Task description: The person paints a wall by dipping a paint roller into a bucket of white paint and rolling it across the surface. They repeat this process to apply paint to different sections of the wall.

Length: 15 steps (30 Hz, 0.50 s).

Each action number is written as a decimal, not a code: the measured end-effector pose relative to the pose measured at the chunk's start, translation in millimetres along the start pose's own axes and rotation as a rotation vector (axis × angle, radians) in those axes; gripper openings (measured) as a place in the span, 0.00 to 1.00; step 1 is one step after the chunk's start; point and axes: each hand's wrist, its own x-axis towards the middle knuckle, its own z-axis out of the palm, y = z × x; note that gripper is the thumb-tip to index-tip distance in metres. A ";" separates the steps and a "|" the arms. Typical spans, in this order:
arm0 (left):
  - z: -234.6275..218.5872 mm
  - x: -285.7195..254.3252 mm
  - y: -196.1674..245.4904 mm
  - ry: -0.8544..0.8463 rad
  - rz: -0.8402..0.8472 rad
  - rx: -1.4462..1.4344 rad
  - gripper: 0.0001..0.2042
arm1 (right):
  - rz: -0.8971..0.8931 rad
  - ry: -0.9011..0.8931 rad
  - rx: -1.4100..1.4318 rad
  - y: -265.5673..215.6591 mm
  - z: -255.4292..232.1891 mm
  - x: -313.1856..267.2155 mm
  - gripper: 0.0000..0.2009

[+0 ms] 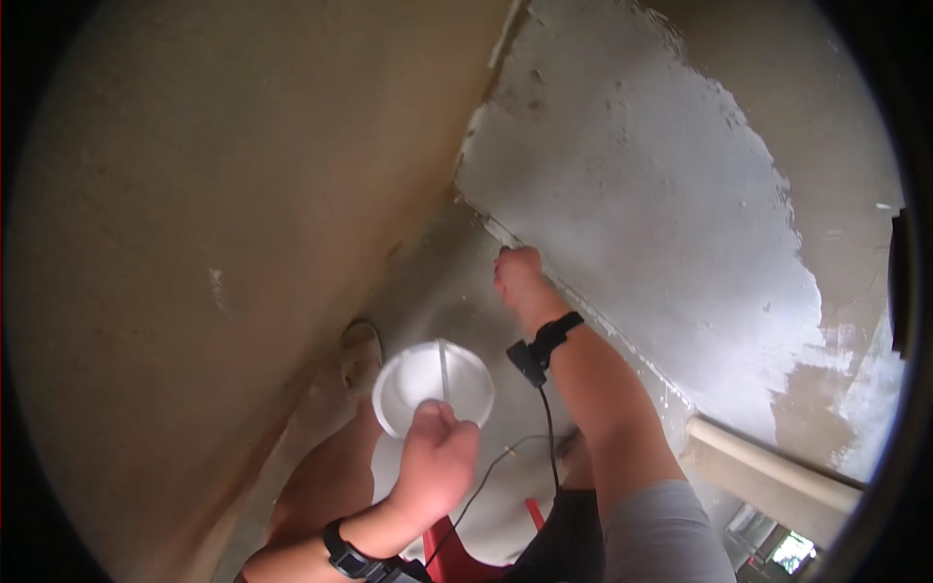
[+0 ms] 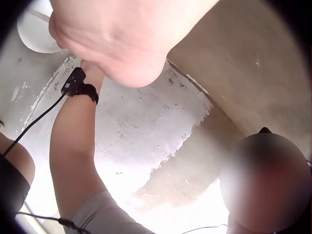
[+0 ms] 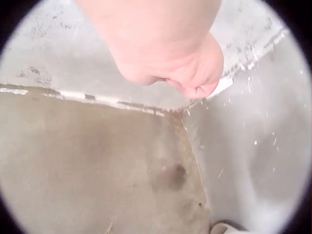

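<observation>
Left hand (image 1: 439, 464): gripping white bowl (image 1: 401, 384) over the floor.
Right hand (image 1: 518, 277): seemingly gripping scraper, mostly hidden, beside wall seam (image 1: 627, 338).
Bowl and scraper: probably needing level holding and light, even pressure.

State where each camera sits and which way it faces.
Head: atop the person, facing down at left hand, right hand, bowl, legs.
Left wrist: strapped there, facing past left hand toward right arm, blurred head, whitened wall.
Right wrist: strapped there, facing past right hand into the corner, sandal edge below.
All three share the whitened wall.
</observation>
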 end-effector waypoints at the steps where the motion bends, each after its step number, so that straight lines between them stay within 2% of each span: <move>1: 2.6 -1.9 8.3 -0.017 -0.018 -0.041 0.04 | 0.005 0.014 -0.002 -3.8 -15.2 -7.9 0.07; 3: 7.6 -3.1 12.6 -0.024 -0.010 -0.070 0.05 | -0.062 -0.091 -0.024 -30.7 -41.0 -30.7 0.04; 5: 13.6 -0.5 11.8 0.027 0.070 -0.056 0.05 | -0.030 -0.089 0.021 -59.0 -64.9 -68.2 0.03; 6: 15.0 -3.8 18.2 0.015 0.029 -0.094 0.05 | 0.022 -0.082 0.068 -66.0 -80.4 -91.0 0.03; 10: 18.4 -6.0 5.3 0.034 0.150 -0.028 0.07 | -0.070 -0.131 0.085 -95.8 -129.6 -178.2 0.03; 15: 28.7 -27.0 5.3 -0.008 0.182 -0.030 0.08 | -0.185 -0.171 0.072 -105.6 -176.4 -285.7 0.07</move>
